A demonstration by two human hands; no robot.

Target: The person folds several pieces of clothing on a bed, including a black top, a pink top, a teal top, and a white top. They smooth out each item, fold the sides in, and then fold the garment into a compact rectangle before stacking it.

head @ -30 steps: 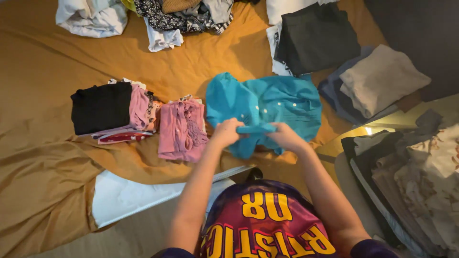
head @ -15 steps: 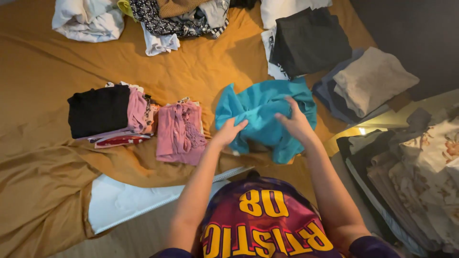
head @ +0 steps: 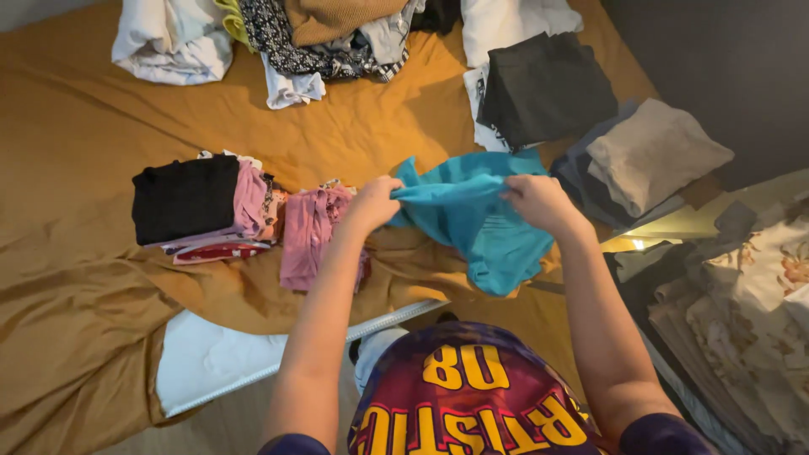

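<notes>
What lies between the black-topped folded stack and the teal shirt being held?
In the head view, a folded pink garment lies between the black-topped stack and the teal shirt, on the mustard sheet.

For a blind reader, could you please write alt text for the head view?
Both hands, left hand and right hand, hold up a teal garment over an ochre bedsheet, folded clothes stacked around it.
</notes>
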